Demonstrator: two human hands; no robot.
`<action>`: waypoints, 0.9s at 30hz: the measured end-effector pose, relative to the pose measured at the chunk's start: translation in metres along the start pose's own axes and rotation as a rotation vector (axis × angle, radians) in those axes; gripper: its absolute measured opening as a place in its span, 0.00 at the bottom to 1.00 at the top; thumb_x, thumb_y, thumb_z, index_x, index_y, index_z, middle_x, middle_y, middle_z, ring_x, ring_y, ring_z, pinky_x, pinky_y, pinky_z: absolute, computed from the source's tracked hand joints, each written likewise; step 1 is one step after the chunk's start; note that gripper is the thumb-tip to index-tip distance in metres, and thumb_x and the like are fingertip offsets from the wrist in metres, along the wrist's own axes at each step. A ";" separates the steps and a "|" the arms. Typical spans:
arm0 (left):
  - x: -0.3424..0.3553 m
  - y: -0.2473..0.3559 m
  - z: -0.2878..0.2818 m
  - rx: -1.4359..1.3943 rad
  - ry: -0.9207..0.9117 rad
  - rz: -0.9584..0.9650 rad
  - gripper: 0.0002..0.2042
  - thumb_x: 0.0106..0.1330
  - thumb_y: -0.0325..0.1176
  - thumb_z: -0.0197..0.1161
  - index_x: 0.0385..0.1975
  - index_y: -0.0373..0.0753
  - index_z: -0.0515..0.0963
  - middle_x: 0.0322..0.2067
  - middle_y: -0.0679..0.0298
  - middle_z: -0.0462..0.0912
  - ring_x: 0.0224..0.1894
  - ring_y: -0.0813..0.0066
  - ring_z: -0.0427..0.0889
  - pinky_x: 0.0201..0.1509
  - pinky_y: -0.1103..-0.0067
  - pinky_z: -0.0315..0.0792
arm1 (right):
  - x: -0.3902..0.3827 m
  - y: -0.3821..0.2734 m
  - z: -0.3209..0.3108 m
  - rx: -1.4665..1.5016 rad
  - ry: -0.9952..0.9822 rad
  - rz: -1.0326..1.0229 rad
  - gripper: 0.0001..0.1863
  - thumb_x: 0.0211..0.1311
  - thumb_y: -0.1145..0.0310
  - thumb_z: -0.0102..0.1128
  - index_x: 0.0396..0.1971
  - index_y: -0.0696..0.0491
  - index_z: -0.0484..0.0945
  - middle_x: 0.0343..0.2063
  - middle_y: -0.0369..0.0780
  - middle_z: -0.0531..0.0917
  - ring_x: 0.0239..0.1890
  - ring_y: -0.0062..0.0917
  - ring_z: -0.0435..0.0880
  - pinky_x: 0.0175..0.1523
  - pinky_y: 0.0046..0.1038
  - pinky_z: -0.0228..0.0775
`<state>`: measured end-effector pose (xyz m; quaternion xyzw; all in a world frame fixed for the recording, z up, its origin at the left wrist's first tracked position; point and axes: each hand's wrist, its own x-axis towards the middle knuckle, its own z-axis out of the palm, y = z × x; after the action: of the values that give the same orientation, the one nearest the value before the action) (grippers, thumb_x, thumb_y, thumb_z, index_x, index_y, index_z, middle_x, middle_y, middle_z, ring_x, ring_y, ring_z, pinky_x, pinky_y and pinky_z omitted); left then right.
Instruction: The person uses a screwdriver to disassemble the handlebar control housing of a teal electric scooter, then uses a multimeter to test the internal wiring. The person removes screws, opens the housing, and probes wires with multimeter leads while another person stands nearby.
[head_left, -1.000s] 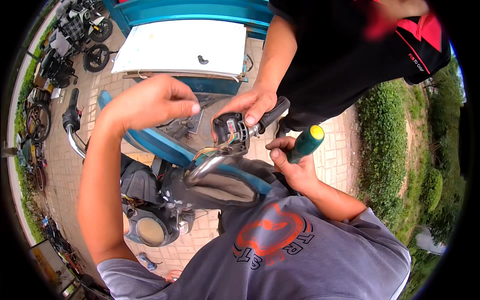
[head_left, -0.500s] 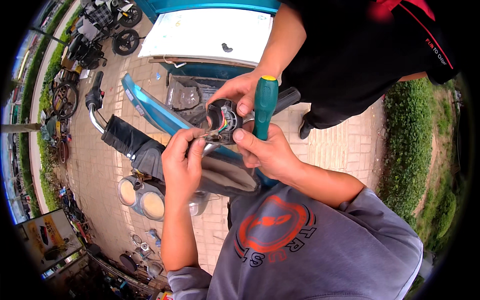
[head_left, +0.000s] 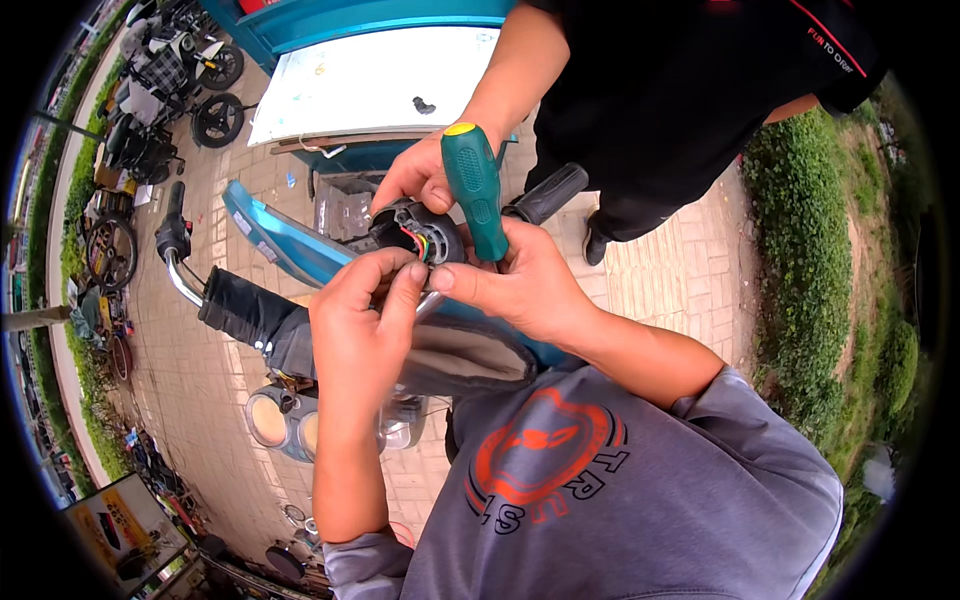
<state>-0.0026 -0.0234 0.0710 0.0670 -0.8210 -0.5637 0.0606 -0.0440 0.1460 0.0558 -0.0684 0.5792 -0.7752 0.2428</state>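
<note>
Paving (head_left: 690,300) beneath, screwdriver (head_left: 472,185) in right grip (head_left: 532,288)

My grey shirt (head_left: 640,480): black and red capitals (head_left: 583,488) curving beside a red round emblem (head_left: 543,440) | co-worker's black top (head_left: 690,90): short line of capitals (head_left: 837,52) beside red piping | blue panel (head_left: 290,243): pale labels (head_left: 264,247), too small for me to read | signboard (head_left: 125,530), lower left: markings I cannot make out
</note>
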 end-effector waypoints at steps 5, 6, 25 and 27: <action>0.010 -0.003 -0.016 -0.016 -0.122 -0.110 0.06 0.69 0.28 0.63 0.36 0.32 0.79 0.19 0.67 0.77 0.18 0.88 0.70 0.19 0.83 0.63 | 0.004 -0.001 -0.001 -0.084 0.033 0.072 0.13 0.65 0.62 0.66 0.31 0.58 0.83 0.20 0.29 0.75 0.25 0.10 0.71 0.28 0.19 0.61; 0.010 -0.003 -0.017 -0.039 -0.144 -0.110 0.05 0.69 0.28 0.62 0.37 0.32 0.79 0.21 0.67 0.77 0.19 0.87 0.71 0.21 0.83 0.65 | 0.005 0.000 -0.003 -0.085 0.037 0.107 0.14 0.65 0.61 0.66 0.30 0.58 0.83 0.19 0.29 0.75 0.24 0.10 0.70 0.27 0.19 0.60; -0.018 -0.037 -0.023 0.204 -0.015 0.339 0.10 0.67 0.22 0.60 0.46 0.32 0.80 0.31 0.58 0.80 0.30 0.70 0.81 0.34 0.78 0.74 | 0.011 0.002 0.014 -0.215 -0.020 0.004 0.22 0.60 0.55 0.71 0.43 0.59 0.81 0.32 0.35 0.84 0.37 0.15 0.80 0.43 0.21 0.74; -0.019 -0.035 -0.023 0.109 -0.017 0.292 0.09 0.70 0.24 0.58 0.46 0.30 0.79 0.30 0.60 0.80 0.27 0.76 0.79 0.31 0.81 0.71 | 0.014 0.005 0.013 -0.066 -0.044 0.047 0.22 0.59 0.59 0.73 0.46 0.59 0.80 0.35 0.35 0.84 0.39 0.15 0.80 0.45 0.20 0.75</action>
<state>0.0212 -0.0537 0.0456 -0.0546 -0.8518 -0.5042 0.1310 -0.0493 0.1272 0.0533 -0.0799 0.6004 -0.7481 0.2710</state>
